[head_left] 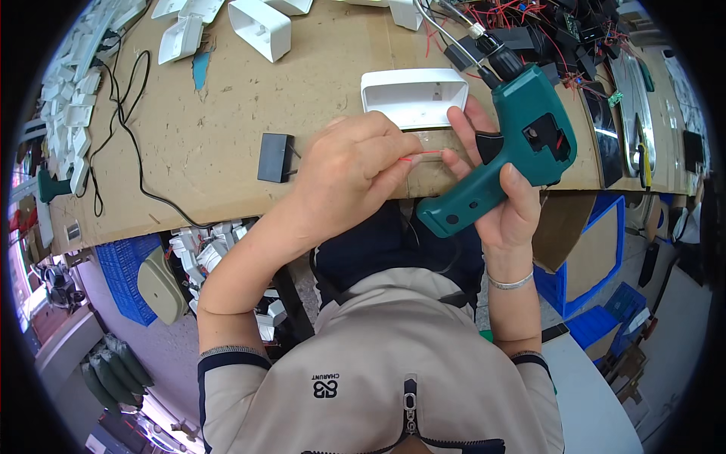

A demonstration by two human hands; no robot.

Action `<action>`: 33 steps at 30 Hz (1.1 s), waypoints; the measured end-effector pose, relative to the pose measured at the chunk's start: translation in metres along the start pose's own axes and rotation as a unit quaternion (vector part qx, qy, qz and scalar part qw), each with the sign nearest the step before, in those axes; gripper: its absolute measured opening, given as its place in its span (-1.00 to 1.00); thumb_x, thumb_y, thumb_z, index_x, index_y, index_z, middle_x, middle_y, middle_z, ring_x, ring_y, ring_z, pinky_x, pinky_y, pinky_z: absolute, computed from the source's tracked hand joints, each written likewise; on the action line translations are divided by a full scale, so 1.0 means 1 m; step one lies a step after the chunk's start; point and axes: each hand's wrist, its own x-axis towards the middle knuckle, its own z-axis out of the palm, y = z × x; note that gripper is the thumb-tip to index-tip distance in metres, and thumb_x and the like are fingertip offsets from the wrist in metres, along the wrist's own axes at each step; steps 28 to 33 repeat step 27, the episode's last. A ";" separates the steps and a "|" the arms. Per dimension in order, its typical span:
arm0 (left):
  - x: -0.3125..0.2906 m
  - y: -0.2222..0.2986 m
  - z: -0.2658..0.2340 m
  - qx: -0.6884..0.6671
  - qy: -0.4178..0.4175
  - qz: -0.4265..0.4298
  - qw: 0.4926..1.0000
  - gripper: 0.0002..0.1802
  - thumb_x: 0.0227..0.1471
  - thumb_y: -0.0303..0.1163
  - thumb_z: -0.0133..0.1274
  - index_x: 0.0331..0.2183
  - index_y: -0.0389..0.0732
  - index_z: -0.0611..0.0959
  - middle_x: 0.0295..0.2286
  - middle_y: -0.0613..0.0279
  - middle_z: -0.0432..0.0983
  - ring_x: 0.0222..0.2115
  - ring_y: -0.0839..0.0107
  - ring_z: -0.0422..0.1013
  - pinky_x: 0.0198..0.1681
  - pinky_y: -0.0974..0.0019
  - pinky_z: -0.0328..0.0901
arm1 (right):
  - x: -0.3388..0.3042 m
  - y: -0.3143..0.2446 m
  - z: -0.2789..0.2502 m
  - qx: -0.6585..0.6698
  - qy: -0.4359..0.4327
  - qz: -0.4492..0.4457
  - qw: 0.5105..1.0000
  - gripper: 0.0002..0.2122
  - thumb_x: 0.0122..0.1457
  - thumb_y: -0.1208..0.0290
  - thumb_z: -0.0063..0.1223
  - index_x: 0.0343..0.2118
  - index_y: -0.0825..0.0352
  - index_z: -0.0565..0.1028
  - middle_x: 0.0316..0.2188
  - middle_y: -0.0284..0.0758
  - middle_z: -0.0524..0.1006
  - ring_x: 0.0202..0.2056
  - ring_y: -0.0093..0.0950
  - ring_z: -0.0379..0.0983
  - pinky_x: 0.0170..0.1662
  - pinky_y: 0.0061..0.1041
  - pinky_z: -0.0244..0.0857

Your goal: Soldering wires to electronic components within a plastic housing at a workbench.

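Note:
My right hand (514,204) is wrapped round a green soldering gun (535,125), with a finger beside its black trigger and its metal tip pointing away to the far left. In front of my body, my left hand (348,163) is closed in a pinch on a thin red wire (414,157). The wire stretches across to the fingertips of my right hand. Just beyond both hands lies a white plastic housing (416,106), its hollow side showing. A black box-shaped part (275,158) lies left of my left hand.
More white housings (261,30) lie at the table's far side. Black parts with red wires (556,30) are heaped at the far right. A black cable (125,113) runs along the left of the cardboard-covered table (204,121). Blue crates (130,276) stand below the near edge.

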 end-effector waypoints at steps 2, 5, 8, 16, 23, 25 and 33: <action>0.003 -0.001 -0.003 0.018 0.000 0.026 1.000 -0.89 -0.17 -0.51 0.17 -0.45 -0.18 0.63 -0.55 0.29 0.46 -0.53 0.37 0.39 -0.43 0.37 0.20 | -0.001 -0.001 0.000 0.000 0.003 0.001 1.000 -0.36 0.06 0.44 0.05 0.21 0.31 0.05 0.18 -0.05 0.14 0.21 -0.14 0.06 0.08 -0.14 0.24; 0.008 0.007 -0.004 0.034 -0.005 0.056 0.998 -0.90 -0.18 -0.49 0.17 -0.47 -0.13 0.63 -0.56 0.35 0.45 -0.52 0.44 0.36 -0.37 0.34 0.08 | -0.001 0.000 0.002 -0.004 0.004 -0.002 1.000 -0.35 0.06 0.45 0.05 0.21 0.31 0.05 0.17 -0.05 0.14 0.20 -0.14 0.06 0.07 -0.13 0.25; 0.009 0.011 0.003 0.043 -0.002 0.054 0.998 -0.89 -0.20 -0.49 0.17 -0.48 -0.10 0.62 -0.57 0.40 0.42 -0.53 0.47 0.32 -0.33 0.32 0.00 | -0.001 -0.001 0.003 -0.003 0.014 0.000 1.000 -0.35 0.05 0.45 0.05 0.21 0.32 0.05 0.17 -0.04 0.14 0.20 -0.13 0.07 0.05 -0.14 0.28; 0.020 0.009 0.003 0.119 0.076 0.048 0.989 -0.88 -0.31 -0.45 0.21 -0.54 -0.12 0.63 -0.37 0.31 0.43 -0.37 0.37 0.31 -0.22 0.30 0.01 | -0.041 -0.033 -0.014 -0.138 0.018 -0.065 0.988 -0.30 0.06 0.34 0.13 0.21 0.36 0.02 0.12 0.09 0.17 0.02 -0.12 0.34 -0.07 -0.20 0.41; 0.033 -0.007 0.013 0.139 0.067 0.012 0.988 -0.93 -0.26 -0.45 0.15 -0.57 -0.23 0.63 -0.23 0.20 0.45 -0.21 0.22 0.33 -0.10 0.23 0.12 | -0.091 -0.058 -0.002 -0.331 0.069 -0.136 0.931 -0.28 -0.05 0.31 0.25 0.10 0.53 0.12 -0.02 0.08 0.35 -0.43 -0.45 0.47 -0.41 -0.56 0.37; 0.035 -0.008 0.017 0.137 0.056 -0.007 0.989 -0.92 -0.25 -0.45 0.14 -0.57 -0.25 0.63 -0.23 0.20 0.45 -0.20 0.20 0.34 -0.12 0.22 0.15 | -0.102 -0.059 0.001 -0.354 0.095 -0.123 0.922 -0.26 -0.07 0.30 0.27 0.10 0.55 0.12 -0.03 0.07 0.36 -0.44 -0.45 0.48 -0.42 -0.55 0.38; 0.036 -0.009 0.019 0.119 0.069 -0.018 0.990 -0.93 -0.25 -0.50 0.10 -0.61 -0.29 0.64 -0.29 0.17 0.46 -0.25 0.25 0.36 -0.08 0.12 0.12 | -0.108 -0.059 0.002 -0.375 0.120 -0.109 0.913 -0.24 -0.09 0.29 0.29 0.09 0.57 0.12 -0.05 0.07 0.38 -0.46 -0.46 0.48 -0.42 -0.55 0.39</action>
